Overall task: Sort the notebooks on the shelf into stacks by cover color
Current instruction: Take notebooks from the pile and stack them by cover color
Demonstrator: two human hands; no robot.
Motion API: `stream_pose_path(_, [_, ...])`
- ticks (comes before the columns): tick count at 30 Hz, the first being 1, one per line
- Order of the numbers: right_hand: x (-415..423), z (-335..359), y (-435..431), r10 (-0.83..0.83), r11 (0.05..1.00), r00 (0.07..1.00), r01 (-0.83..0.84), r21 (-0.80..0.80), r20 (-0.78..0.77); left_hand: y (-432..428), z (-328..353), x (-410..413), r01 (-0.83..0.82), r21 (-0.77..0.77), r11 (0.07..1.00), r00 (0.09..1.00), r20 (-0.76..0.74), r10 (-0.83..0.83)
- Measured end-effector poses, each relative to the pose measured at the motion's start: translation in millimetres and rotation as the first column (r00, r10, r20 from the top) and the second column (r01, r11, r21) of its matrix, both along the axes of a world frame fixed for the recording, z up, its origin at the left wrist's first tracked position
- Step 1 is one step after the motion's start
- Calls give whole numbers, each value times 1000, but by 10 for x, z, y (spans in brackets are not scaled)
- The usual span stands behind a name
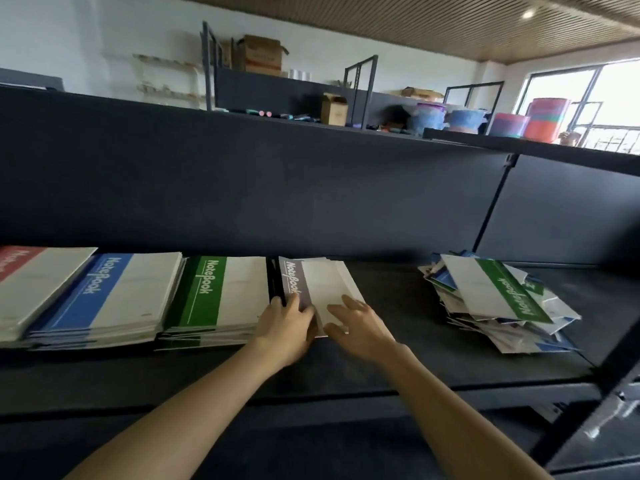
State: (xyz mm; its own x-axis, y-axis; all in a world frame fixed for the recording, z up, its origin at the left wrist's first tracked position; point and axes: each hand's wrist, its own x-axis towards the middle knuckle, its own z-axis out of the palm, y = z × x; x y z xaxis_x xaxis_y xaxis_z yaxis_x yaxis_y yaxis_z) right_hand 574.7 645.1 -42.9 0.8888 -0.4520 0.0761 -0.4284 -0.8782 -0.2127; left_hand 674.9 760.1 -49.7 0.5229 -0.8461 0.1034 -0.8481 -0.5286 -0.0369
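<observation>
**Q:** Where are the sorted notebooks?

**A:** Reference item: the green stack (221,292), a flat, squared pile of thin paper-covered notebooks, each with a green band and a white panel. It lies on the matte dark shelf (398,306). The blue stack (114,296) sits directly left of the green stack, edges touching. The red stack (31,282) lies further left, beyond the blue one.

**Q:** And the item being handled?

**A:** The purple notebook (294,282) lies flat just right of the green stack, with a dark spine edge between them. White covers beneath it are slightly fanned out of line.

**Q:** What is the state of each grip?

**A:** The left hand (287,323) rests on the purple band at the near corner, beside the green stack. Its grip is relaxed and encloses nothing. The right hand (360,327) lies on the white panel with its grip wide and fingers spread and straight.

**Q:** What remains unsorted?

**A:** A loose pile (495,299) lies well right of the green stack. It is ragged and skewed, with mixed colours and a green-banded cover on top.
</observation>
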Motion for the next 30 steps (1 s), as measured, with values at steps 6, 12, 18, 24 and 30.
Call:
stream_pose_path(6, [-2,-50,-11,-48,999,997,47,-15,-62,-60,-10,23,-10,91,996,998,61,4])
stream_pose_path(12, [-11,-58,2,-99,991,986,85,102,137,-61,-47,30,49,-9,999,999,-24,-49])
stream_pose_path(18, [-67,-42,-68,-189,951,945,108,291,266,-188,32,-20,38,14,999,998,-55,-38])
stream_pose_path(24, [-195,-13,-298,-135,975,947,75,209,292,-501,143,-201,119,-7,993,991,-52,-120])
stream_pose_path(30, [-551,149,-773,-262,964,941,266,10,215,-934,149,-475,192,-63,979,973,-117,-198])
